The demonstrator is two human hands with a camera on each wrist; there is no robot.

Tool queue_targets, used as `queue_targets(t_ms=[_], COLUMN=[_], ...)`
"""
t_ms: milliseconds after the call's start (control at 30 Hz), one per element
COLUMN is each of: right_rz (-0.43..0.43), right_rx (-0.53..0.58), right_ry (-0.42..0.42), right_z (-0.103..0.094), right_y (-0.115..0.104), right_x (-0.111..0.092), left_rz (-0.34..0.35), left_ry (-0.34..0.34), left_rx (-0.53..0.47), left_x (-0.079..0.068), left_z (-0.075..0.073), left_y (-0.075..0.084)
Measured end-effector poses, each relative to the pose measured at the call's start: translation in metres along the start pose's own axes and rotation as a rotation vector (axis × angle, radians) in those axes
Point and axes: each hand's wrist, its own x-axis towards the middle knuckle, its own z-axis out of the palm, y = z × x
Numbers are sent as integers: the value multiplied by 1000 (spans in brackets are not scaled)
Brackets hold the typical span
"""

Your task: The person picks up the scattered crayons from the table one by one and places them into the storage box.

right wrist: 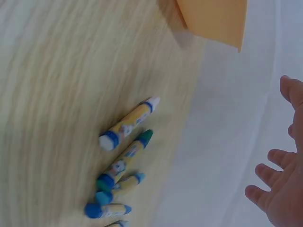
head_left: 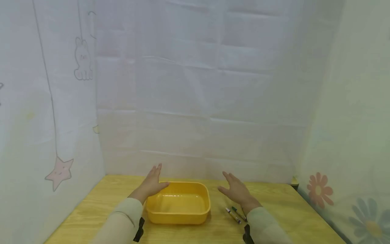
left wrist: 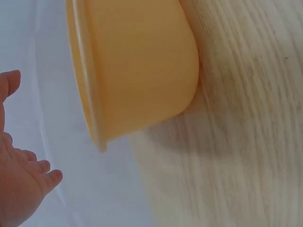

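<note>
On the wooden worktop [head_left: 91,210], the yellow plastic tub [head_left: 178,203] stood empty; crayons [right wrist: 124,156] lay outside; both hands, left [head_left: 151,184] and right [head_left: 237,191], were spread wide, holding nothing.

The head view looks forward and down over the whole surface [head_left: 91,210] from well back, while both wrist views sit close above it, each sharing the yellow tub [head_left: 178,203] [left wrist: 137,66] [right wrist: 213,21] with the head view.
</note>
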Motion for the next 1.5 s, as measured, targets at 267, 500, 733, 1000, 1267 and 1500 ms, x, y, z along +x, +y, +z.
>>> queue_targets(t_ms=[267,500,733,1000,1267,1500], right_rz=[98,230,287,357,401,370], right_rx=[219,260,284,284,285,282], right_ry=[-24,-20,0,7,-34,-35], right_z=[-9,-19,-26,-30,-21,-15], right_y=[40,72,85,104,121,133], right_x=[-35,-62,-85,-103,-119,-124], left_rz=[17,-55,-102,-134,-189,-182], left_ry=[-43,-34,-37,-27,-33,-52], left_rx=[-289,-432,-539,-642,-709,-822], left_x=[-37,-59,-71,-82,-93,-95], left_z=[-4,6,9,14,19,30], left_y=[-34,-54,-54,-50,-54,-53])
